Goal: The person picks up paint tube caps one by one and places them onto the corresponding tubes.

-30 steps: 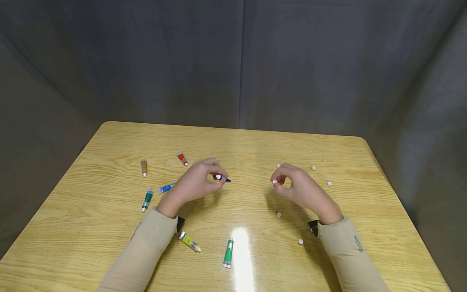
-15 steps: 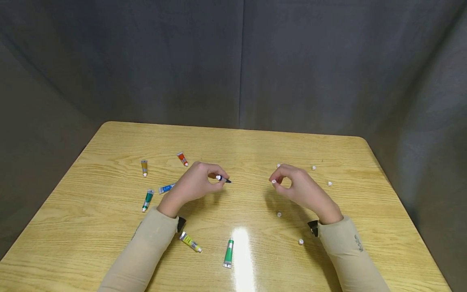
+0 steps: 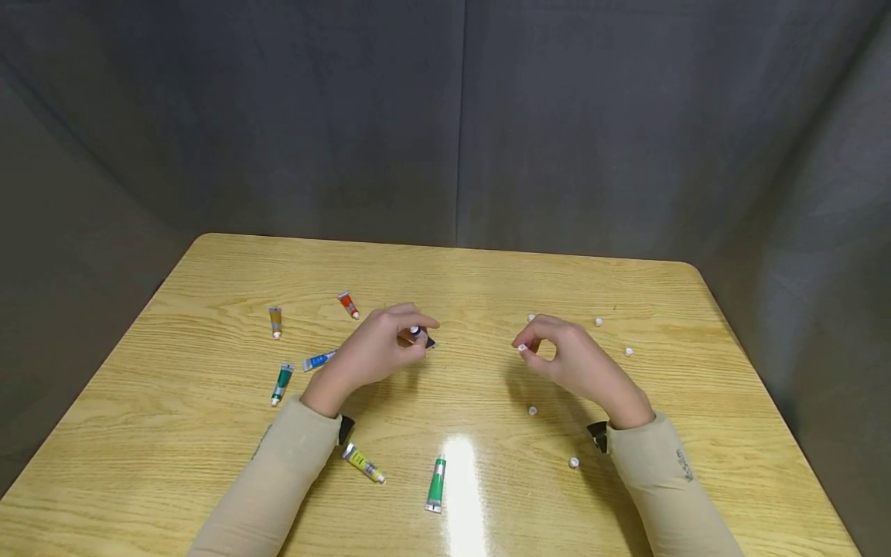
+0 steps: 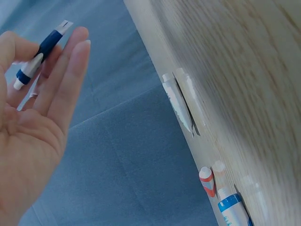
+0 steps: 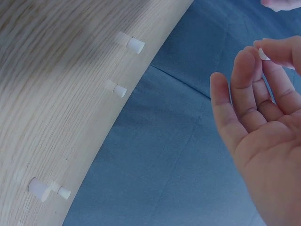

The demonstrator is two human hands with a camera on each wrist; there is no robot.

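Observation:
Between thumb and fingers, my left hand point(image 3: 376, 346) pinches a small dark blue paint tube point(image 4: 48, 44), held above the table. Its bare white nozzle point(image 4: 18, 85) points back toward the palm and its flat crimped end points away. My right hand point(image 3: 571, 354) pinches a small white cap point(image 3: 522, 348) between thumb and index finger, mostly covered by them in the right wrist view. The two hands are apart, facing each other. Nearest my left hand lie a blue paint tube point(image 3: 319, 360), partly hidden by it, and a red paint tube point(image 3: 349, 305).
Ochre point(image 3: 276, 322), dark green point(image 3: 282, 384), yellow point(image 3: 363, 463) and light green paint tubes point(image 3: 436, 486) lie on the wooden table point(image 3: 209, 480). Several white caps, including a front one point(image 3: 574, 463) and one further right point(image 3: 629, 351), stand around my right hand. A dark curtain point(image 3: 445, 124) hangs behind.
The dark blue tube has turned in my left fingers, its nozzle rising slightly, and the index finger reaches further out. My right hand has shifted very slightly left with the cap.

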